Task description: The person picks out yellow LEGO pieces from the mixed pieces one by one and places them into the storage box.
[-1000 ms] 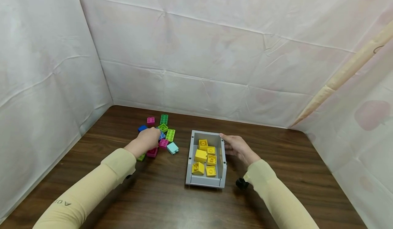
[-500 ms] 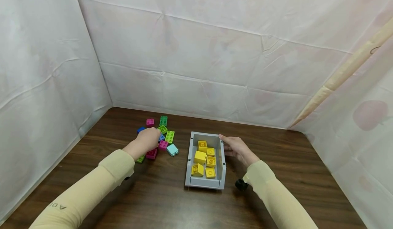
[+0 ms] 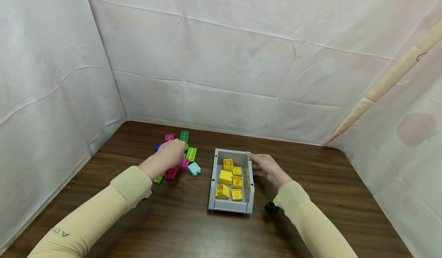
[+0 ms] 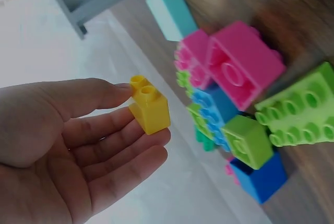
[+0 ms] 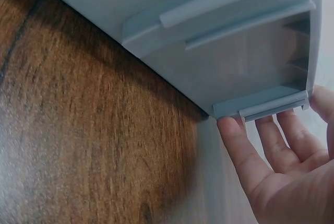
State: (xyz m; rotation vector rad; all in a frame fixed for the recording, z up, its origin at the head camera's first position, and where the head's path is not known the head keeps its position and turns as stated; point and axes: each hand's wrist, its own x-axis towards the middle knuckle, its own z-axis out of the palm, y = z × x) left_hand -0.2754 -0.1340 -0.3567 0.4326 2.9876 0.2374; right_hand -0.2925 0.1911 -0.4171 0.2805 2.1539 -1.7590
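Between the thumb and fingers of my left hand (image 3: 168, 156) is a yellow toy building brick (image 4: 151, 106), pinched and raised over the loose bricks; the head view hides it behind the hand. My right hand (image 3: 269, 167) holds the right side of a grey open box (image 3: 230, 205), thumb on its rim and fingers against the outer wall. Several yellow bricks (image 3: 226, 177) lie inside the box. Under and around my left hand are a magenta brick (image 3: 170, 173), a pink brick (image 3: 184, 164), a lime brick (image 3: 191, 154) and a pale blue brick (image 3: 195, 169).
Further back on the brown wooden table (image 3: 193, 231) lie a dark green brick (image 3: 184, 136) and another pink brick (image 3: 169, 137). A dark blue brick (image 4: 261, 177) is among the pile. White curtain (image 3: 221, 58) hangs close behind the table and at both sides.
My left hand has shifted slightly right and away from me, now covering more of the lime and blue bricks. My right hand and the box keep their place.
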